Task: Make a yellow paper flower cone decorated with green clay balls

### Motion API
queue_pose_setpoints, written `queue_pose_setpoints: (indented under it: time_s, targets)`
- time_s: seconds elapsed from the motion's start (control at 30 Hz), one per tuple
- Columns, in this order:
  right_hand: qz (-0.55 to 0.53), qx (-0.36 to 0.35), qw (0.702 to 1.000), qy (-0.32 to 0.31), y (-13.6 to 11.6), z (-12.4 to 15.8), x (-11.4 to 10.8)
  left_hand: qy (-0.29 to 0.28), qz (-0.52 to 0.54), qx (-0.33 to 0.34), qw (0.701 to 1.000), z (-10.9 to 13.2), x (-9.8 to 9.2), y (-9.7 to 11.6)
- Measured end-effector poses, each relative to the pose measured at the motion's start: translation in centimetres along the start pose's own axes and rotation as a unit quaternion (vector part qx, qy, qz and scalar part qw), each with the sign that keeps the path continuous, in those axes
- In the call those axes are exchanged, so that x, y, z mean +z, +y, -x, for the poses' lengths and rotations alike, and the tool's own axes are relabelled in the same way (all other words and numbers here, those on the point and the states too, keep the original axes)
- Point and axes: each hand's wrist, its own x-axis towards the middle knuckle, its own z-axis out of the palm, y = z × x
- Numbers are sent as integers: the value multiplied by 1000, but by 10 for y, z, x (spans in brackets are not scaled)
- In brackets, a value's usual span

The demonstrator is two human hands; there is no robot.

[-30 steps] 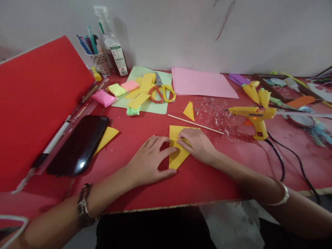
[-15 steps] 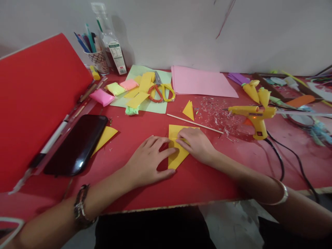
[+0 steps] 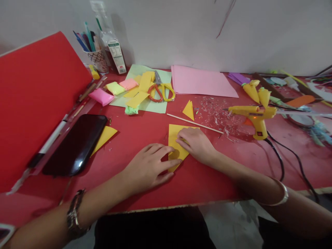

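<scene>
A folded yellow paper (image 3: 175,137) lies on the red table (image 3: 207,180), its lower tip pointing toward me. My left hand (image 3: 149,166) rests flat with its fingers stretched over the paper's lower corner. My right hand (image 3: 195,143) presses down on the paper's right side, fingers extended along the fold. A thin wooden stick (image 3: 194,123) lies just beyond the paper, and a small yellow paper triangle (image 3: 189,110) sits past it.
A yellow glue gun (image 3: 255,116) stands at the right with black cords. A black phone (image 3: 75,145) and red board (image 3: 33,103) are at the left. Scissors (image 3: 160,91), coloured packets, pink paper (image 3: 202,83), a pen cup (image 3: 97,60) and bottle sit behind.
My left hand slid nearer to me and to the right, its fingers now lying over the paper's lower tip. My right hand has stayed on the paper.
</scene>
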Motion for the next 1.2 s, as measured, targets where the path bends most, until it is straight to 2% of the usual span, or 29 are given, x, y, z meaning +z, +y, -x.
queue_pose_setpoints:
  time_s: [0.47,0.8,0.97,1.2]
  targets:
    - [33,-16,999,9,0,0,0,-7,15,-15,1000,0,-1,-1]
    - [40,-22,999,-4,0,0,-1,3,-7,48,999,3,3,0]
    - [40,-22,999,-9,0,0,-1,-28,2,70,997,7,0,-6]
    - [41,-16,999,-17,-1,0,-3,-100,10,110,989,14,-15,-14]
